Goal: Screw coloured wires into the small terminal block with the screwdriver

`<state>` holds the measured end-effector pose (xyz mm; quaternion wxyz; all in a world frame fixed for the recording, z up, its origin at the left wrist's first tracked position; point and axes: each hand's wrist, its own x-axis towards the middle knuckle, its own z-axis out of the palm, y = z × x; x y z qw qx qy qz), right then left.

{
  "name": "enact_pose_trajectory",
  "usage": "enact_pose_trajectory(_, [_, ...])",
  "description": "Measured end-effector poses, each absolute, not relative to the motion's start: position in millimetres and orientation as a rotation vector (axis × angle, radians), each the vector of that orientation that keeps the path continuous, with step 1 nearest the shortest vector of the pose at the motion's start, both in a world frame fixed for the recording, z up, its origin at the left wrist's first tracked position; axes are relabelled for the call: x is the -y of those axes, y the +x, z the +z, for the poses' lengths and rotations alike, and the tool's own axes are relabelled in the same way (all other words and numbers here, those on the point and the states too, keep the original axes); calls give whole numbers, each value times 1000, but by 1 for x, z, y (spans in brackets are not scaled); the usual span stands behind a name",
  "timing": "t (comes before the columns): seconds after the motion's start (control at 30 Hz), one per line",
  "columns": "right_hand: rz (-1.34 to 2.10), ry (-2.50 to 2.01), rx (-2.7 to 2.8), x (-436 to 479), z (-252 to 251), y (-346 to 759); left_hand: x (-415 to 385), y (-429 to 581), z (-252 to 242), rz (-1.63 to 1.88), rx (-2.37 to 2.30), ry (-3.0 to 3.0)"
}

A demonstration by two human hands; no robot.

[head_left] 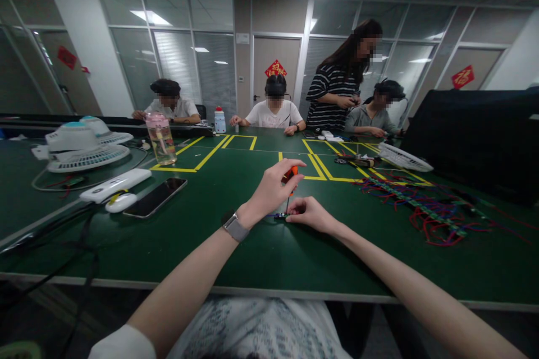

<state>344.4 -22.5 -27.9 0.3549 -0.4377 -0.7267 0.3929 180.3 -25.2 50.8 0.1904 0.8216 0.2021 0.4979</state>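
Note:
Near the middle of the green table, my left hand [275, 184] is closed around the orange handle of a screwdriver [294, 170]. The screwdriver stands upright, its thin shaft pointing down at a small circuit board [280, 216] on the tabletop. My right hand [310, 214] rests on the table at the board's right side, thumb and fingers pinched at its edge beside the shaft. Its fingertips partly cover the board, and a thin blue wire runs off the board's left side. Whether the tip sits in a screw is too small to tell.
At right lies a long row of green boards with red and blue wires [415, 205]. On the left are a phone [156, 197], a white power strip [115, 185], a pink-lidded bottle [160, 139] and white fan parts [86, 148]. Several people are across the table [236, 261].

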Motion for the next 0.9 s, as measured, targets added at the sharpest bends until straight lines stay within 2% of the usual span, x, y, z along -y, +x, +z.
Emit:
enact_pose_trajectory(0.13, [1015, -1111, 1909, 22, -28, 345, 33, 183, 53, 1414, -545, 2457])
enact_pose_trajectory(0.27, [1030, -1107, 1887, 22, -29, 345, 30, 185, 52, 1381, -469, 2289])
enact_pose_trajectory(0.43, [1037, -1123, 1862, 22, -30, 344, 25, 181, 51, 1532, -610, 2362])
enact_pose_trajectory(0.67, [1045, -1127, 1869, 23, -28, 343, 28, 182, 53, 1382, -540, 2420])
enact_pose_trajectory(0.9, [1032, -1117, 1871, 23, -29, 343, 29, 183, 51, 1461, -699, 2423])
